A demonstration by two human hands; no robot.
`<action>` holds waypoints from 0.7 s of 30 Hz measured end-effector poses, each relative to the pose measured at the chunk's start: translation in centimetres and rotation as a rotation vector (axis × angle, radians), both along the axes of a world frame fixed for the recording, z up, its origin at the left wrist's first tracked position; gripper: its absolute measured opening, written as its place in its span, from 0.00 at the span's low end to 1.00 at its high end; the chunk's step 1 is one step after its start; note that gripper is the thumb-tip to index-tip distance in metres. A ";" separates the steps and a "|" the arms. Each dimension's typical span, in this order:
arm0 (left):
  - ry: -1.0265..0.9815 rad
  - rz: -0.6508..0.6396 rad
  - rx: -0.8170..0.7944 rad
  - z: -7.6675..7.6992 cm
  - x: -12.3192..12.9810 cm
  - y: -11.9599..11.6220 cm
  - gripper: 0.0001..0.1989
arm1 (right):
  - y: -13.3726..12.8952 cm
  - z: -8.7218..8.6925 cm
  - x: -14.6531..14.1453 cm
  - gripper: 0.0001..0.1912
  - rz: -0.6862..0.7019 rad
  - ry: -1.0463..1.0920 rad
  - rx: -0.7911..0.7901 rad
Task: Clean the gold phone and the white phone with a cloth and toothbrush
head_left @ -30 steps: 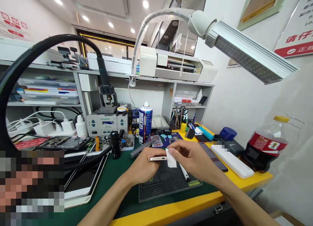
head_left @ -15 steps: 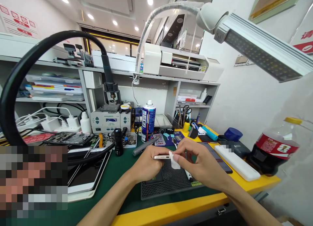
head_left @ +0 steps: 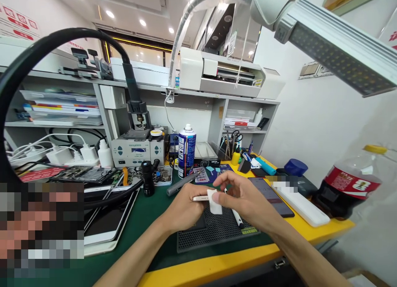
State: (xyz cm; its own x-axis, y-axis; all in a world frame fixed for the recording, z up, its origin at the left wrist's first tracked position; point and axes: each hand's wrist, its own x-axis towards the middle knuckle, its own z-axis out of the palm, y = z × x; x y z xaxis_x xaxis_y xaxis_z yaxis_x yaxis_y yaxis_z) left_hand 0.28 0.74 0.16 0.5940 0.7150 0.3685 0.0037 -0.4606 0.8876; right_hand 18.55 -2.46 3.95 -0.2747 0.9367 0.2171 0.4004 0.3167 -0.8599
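My left hand [head_left: 187,206] is closed around a phone [head_left: 200,198], whose bottom edge with small speaker holes faces me. Against the phone's right end lies a white wipe [head_left: 215,205], hanging down in a fold. My right hand [head_left: 240,196] presses this wipe with the thumb, its other fingers curved above and behind. Below both hands spreads a dark perforated work mat [head_left: 211,240]. A white-handled tool [head_left: 237,218] lies on the mat, partly hidden by my right hand.
Left of my hands stand a black flashlight [head_left: 148,178] and stacked tablets [head_left: 102,236]. A blue spray can [head_left: 187,151] rises behind them. To the right are a dark-screened device [head_left: 274,200], a long white case [head_left: 305,206] and a cola bottle [head_left: 349,183]. A lamp [head_left: 344,43] hangs overhead.
The wipe and my right hand have shifted slightly left along the phone, and the wipe now covers the charging port. My right fingers have lifted and spread a little. The view has shifted slightly.
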 end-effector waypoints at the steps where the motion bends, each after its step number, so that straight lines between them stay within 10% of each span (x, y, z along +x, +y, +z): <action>1: 0.003 -0.004 -0.001 -0.1 0.0 0.1 0.11 | 0.1 0.0 0.5 0.16 0.002 0.008 -0.012; 21: 0.021 0.061 -0.007 0.1 -0.1 0.1 0.12 | 0.3 0.6 -1.0 0.14 0.127 0.129 -0.066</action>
State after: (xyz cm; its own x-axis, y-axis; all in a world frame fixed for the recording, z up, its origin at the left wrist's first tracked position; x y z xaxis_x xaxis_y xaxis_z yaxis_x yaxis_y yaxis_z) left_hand 0.14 0.87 0.31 0.5565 0.7530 0.3512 0.0505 -0.4525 0.8903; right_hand 17.55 -2.13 4.53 -0.3651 0.9098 0.1974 0.2457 0.2987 -0.9222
